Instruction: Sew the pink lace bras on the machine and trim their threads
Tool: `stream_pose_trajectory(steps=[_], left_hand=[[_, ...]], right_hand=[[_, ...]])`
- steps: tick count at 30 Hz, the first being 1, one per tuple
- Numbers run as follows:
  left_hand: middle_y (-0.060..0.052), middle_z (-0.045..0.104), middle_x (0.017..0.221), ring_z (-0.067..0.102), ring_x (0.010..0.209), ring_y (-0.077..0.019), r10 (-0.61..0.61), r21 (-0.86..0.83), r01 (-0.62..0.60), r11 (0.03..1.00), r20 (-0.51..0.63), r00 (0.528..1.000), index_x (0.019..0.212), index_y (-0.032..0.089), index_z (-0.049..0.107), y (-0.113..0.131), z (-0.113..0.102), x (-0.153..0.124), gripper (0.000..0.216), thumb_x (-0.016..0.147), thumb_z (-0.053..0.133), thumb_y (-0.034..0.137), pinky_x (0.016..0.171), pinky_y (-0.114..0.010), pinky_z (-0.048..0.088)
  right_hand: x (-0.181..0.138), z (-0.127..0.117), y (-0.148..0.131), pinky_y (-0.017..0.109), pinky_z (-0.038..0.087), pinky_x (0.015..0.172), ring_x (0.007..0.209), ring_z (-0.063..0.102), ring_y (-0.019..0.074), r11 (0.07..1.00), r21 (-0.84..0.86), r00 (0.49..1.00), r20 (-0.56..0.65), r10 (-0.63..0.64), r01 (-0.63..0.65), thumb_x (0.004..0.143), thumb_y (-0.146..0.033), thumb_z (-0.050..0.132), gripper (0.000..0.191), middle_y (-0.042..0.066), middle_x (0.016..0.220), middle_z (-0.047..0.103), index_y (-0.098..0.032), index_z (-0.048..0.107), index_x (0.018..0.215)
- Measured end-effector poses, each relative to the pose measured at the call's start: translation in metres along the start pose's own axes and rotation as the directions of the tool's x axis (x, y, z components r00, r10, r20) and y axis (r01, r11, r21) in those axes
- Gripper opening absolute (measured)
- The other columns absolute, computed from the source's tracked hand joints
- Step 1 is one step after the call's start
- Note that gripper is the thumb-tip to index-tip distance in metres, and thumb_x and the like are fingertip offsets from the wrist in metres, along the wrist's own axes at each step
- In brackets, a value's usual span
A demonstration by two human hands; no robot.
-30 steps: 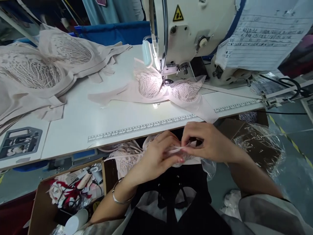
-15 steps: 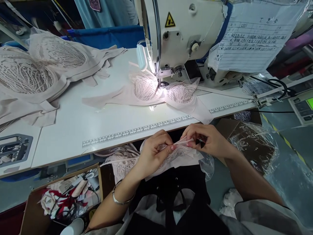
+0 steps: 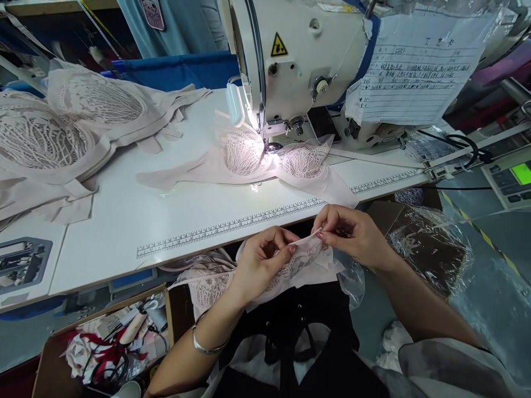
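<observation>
Over my lap, a pale pink lace bra (image 3: pixel 305 265) hangs between my two hands, in front of the table's edge. My left hand (image 3: pixel 259 265) is closed, thumb and fingers pinching the upper edge of its fabric. A short way to the right, my right hand (image 3: pixel 357 235) pinches the same edge, drawing it out fairly straight. Another pale lace bra (image 3: pixel 302 163) lies on the table under the lit needle area of the sewing machine (image 3: pixel 298 61), one wing reaching over the front edge. The lower part of the bra in my hands is partly hidden by my left forearm.
Stacked lace bras (image 3: pixel 95 105) cover the table's left side. A printed ruler (image 3: pixel 232 229) runs along the white table (image 3: pixel 112 210). At lower left stands a cardboard box (image 3: pixel 53 365) of scraps. Plastic-wrapped cardboard (image 3: pixel 415 243) sits at right, below a control panel (image 3: pixel 512 177).
My right hand has shifted slightly along the bra's edge, and the edge is straighter. A small dark object under its fingers no longer shows. The view has turned slightly.
</observation>
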State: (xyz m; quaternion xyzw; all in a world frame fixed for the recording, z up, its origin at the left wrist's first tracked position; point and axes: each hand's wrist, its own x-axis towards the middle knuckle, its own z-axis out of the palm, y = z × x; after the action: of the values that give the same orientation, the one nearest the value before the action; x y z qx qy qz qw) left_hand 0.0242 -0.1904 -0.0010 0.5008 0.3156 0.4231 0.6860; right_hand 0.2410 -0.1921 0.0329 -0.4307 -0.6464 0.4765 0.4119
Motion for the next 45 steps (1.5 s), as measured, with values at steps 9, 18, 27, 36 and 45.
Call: stream_pose_trajectory(steps=[9,18,27,36,45], left_hand=[[-0.003,0.070,0.087,0.062,0.077,-0.0102,-0.087,-0.103,0.085,0.991,-0.017,0.996,0.066,0.015,0.058,0.004,-0.001,0.001,0.028,0.086,0.076,0.019,0.068,-0.019,0.047],[-0.004,0.072,0.093,0.066,0.084,-0.0122,-0.012,0.086,0.016,0.996,-0.043,0.999,0.066,0.016,0.055,0.006,0.000,0.000,0.027,0.089,0.070,0.020,0.074,-0.020,0.050],[-0.001,0.079,0.092,0.071,0.086,-0.0176,0.032,0.546,-0.036,0.837,0.017,0.999,0.099,0.021,0.072,0.033,0.012,0.009,0.018,0.082,0.077,0.027,0.077,-0.025,0.051],[0.003,0.057,0.051,0.034,0.043,-0.0054,-0.164,0.209,0.176,0.962,-0.077,0.984,0.076,0.016,0.077,0.021,0.018,0.016,0.020,0.080,0.075,0.036,0.043,-0.020,0.024],[-0.001,0.066,0.060,0.043,0.049,-0.0062,-0.184,0.088,0.187,0.978,-0.040,0.982,0.076,0.015,0.080,0.020,0.016,0.021,0.018,0.076,0.081,0.033,0.047,-0.019,0.031]], right_hand=[[0.001,-0.003,0.002,0.026,0.048,0.058,0.057,0.058,0.0086,0.980,0.120,0.987,0.033,0.155,-0.158,0.087,-0.025,0.074,0.025,0.002,0.091,0.069,-0.018,0.057,0.070],[0.003,-0.003,0.001,0.023,0.046,0.058,0.064,0.058,0.0092,0.988,0.105,0.994,-0.001,0.111,-0.110,0.086,-0.017,0.073,0.024,0.002,0.084,0.067,-0.018,0.056,0.069],[0.004,0.005,-0.017,0.023,0.047,0.057,0.067,0.061,0.0112,0.999,0.010,0.999,0.020,0.037,-0.037,0.086,-0.014,0.068,0.020,0.002,0.087,0.069,-0.020,0.053,0.075],[-0.001,0.000,-0.006,0.026,0.043,0.052,0.054,0.054,0.0109,0.991,-0.128,0.996,-0.082,0.020,-0.030,0.103,-0.045,0.051,0.036,0.002,0.073,0.064,-0.020,0.063,0.080],[0.001,-0.005,-0.004,0.027,0.040,0.059,0.064,0.052,0.0133,0.970,-0.229,0.990,0.094,0.102,-0.078,0.102,-0.059,0.044,0.044,0.001,0.076,0.059,-0.020,0.064,0.095]])
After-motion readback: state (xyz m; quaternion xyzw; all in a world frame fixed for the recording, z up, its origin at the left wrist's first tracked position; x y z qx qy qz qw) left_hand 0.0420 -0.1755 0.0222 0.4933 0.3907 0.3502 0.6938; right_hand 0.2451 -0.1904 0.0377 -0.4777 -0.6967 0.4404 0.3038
